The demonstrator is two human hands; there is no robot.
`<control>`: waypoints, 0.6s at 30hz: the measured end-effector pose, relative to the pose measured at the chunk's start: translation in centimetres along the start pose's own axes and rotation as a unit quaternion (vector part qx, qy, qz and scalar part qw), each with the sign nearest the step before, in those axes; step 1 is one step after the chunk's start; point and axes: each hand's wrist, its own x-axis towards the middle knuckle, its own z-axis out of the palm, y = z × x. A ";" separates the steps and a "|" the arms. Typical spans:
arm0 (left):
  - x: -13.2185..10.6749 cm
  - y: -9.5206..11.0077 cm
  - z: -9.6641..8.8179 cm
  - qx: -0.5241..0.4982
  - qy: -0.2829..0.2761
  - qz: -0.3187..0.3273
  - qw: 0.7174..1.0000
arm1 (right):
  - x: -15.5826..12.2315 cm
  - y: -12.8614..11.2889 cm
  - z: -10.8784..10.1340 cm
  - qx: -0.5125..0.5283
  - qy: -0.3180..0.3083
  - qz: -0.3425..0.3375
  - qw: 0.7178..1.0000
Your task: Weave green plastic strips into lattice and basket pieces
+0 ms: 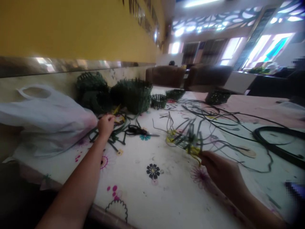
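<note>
My right hand (pixel 220 170) grips the yellow-tied end of an unfinished weave of dark green plastic strips (pixel 188 135), whose long loose ends fan out across the table. My left hand (pixel 106 125) has its fingers curled at the edge of a tangle of green strips (pixel 111 136), close to a white plastic bag (pixel 45 117). Whether those fingers hold a strip is hidden. Black-handled scissors (pixel 135 130) lie just right of that hand. Several woven green baskets (pixel 132 96) stand along the wall beyond it.
A floral-patterned tablecloth (pixel 152 187) covers the table, with a coil of black strip (pixel 274 143) at the right. A yellow wall with a metal band runs along the left. Brown sofas (pixel 166 76) and a dark basket (pixel 217 97) stand farther off.
</note>
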 end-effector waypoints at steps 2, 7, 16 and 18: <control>0.5 0.5 1.3 0.014 -0.035 0.027 0.999 | 0.1 -0.1 0.3 0.019 -0.016 -0.007 1.000; 2.4 1.3 3.9 0.060 -0.106 0.087 0.989 | 0.2 -0.2 0.4 0.067 -0.065 -0.044 0.995; 2.8 0.6 4.1 0.109 -0.135 0.134 0.976 | 0.3 -0.3 0.3 0.096 -0.116 -0.042 0.988; 2.7 0.5 4.0 0.116 -0.136 0.141 0.974 | 0.3 -0.3 0.2 0.092 -0.125 -0.051 0.987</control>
